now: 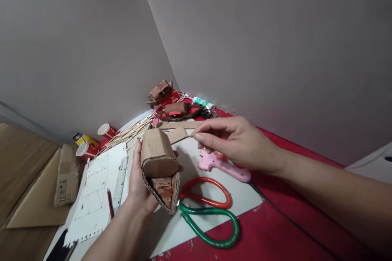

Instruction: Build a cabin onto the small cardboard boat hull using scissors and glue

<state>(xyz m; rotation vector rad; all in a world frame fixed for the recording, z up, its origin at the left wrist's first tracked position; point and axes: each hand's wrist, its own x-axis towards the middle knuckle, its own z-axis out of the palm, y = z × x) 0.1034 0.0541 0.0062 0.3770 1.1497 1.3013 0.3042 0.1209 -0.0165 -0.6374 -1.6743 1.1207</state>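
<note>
The left hand [138, 185], palm up, cradles a small boat model of tan corrugated cardboard [159, 166], its fingers wrapped around the far side; the pointed, brown-lined end faces the wearer and a rounded tan cabin cover sits behind it. The right hand [228, 138] hangs just beside the boat, thumb and forefinger brought together; whether a sliver of something is pinched between them I cannot tell.

Under the right hand lies a pink plastic glue gun [230, 170] with a black cord. Nearer the wearer are large scissors with one orange and one green looped handle [211, 211], their blades hidden. A flat tan cardboard piece [177, 134] lies behind the boat. To the left are a white sheet with pencil drawings [96, 195], a clear ruler [120, 179] and a red-and-black pencil [110, 204]. Farther back, thin wooden sticks [131, 130] lie near red-and-white paper cups [106, 131], and a brown model boat with red patches [177, 110] rests on the red-covered table [275, 220].

The step in hand looks like detail work on the boat's cabin cover; the next move seems to call for a steady left hold and a light, precise right fingertip touch.
</note>
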